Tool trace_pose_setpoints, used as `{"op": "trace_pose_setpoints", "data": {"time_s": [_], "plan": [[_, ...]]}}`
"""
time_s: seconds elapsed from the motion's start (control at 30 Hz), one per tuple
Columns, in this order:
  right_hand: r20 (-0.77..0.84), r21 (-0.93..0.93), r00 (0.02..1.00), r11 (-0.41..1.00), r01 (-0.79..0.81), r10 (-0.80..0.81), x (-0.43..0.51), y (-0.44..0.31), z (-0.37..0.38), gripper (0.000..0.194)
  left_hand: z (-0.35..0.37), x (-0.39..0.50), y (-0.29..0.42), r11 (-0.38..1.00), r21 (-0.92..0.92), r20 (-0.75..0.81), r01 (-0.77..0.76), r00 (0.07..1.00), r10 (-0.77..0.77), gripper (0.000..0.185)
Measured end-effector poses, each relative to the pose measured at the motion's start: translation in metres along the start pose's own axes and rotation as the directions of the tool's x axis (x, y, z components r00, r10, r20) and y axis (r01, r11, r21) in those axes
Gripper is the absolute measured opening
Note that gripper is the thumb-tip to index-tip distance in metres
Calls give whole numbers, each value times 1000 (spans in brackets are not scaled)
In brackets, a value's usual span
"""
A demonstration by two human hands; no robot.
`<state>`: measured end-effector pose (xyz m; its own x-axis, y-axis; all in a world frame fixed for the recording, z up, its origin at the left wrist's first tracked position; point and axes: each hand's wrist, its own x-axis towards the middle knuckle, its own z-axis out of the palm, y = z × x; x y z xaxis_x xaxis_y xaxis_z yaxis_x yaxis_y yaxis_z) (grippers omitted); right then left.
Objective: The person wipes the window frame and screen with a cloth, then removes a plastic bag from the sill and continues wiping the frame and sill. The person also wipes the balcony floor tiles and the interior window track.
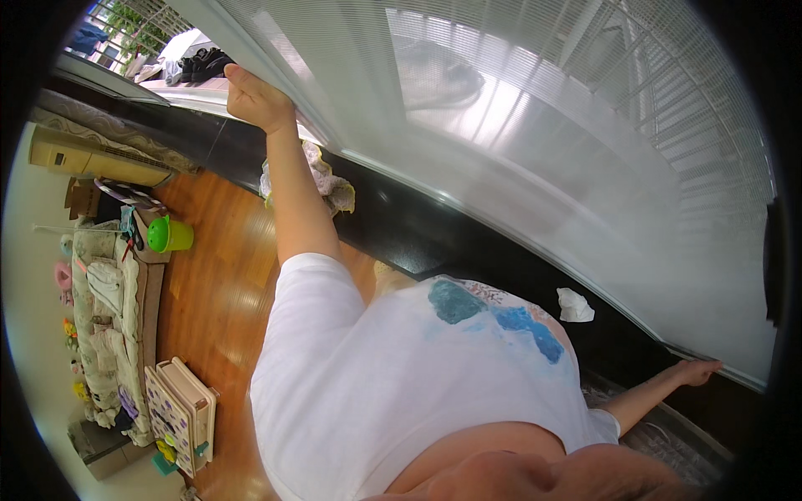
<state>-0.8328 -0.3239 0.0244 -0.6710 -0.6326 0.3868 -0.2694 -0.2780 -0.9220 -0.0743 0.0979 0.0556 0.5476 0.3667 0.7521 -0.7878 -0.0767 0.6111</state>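
A large translucent panel [539, 156] in a white frame stands tilted across the upper right, with fine lines over its surface. My left hand [260, 100] is curled around the frame's edge at the upper left, beside an opening to the outside. Far to the right, my right hand [697, 372] grips the lower edge of the same frame, its fingertips partly hidden. A crumpled pale cloth [335, 178] with yellow edging lies on a glossy black ledge [401, 225], partly behind my left forearm. Nearer my right arm, a crumpled white tissue [574, 305] rests on the ledge.
Dark shoes [205, 64] lie outside beyond the opening, before a barred window guard [147, 28]. Wooden flooring [219, 269] stretches to a cushioned sofa [106, 319]. A green lidded bin [172, 235], a beige storage box [188, 401] and a yellowish cabinet [94, 160] stand at left.
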Motion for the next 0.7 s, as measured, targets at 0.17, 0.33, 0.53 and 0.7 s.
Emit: {"op": "trace_pose_setpoints", "data": {"time_s": [0.17, 0.33, 0.53, 0.7], "plan": [[11, -6, 1000, 1000, 2, -2, -23, -8, 8, 74, -5, 13, -12, 1000, -14, -9, -8, 1000, 8, 64], [-30, -116, 999, 993, -27, 24, -43, -26, 15, 75, -4, 12, -17, 1000, 10, -20, -25, 999, 26, 64], [-11, -4, 999, 999, -52, 52, -76, -46, 28, 80, -15, 41, -44, 983, 159, -38, -87, 995, 94, 61], [59, -14, 998, 999, 30, -29, -122, -42, 39, 81, -49, 84, -77, 911, 402, 64, -92, 995, 72, 44]]}}
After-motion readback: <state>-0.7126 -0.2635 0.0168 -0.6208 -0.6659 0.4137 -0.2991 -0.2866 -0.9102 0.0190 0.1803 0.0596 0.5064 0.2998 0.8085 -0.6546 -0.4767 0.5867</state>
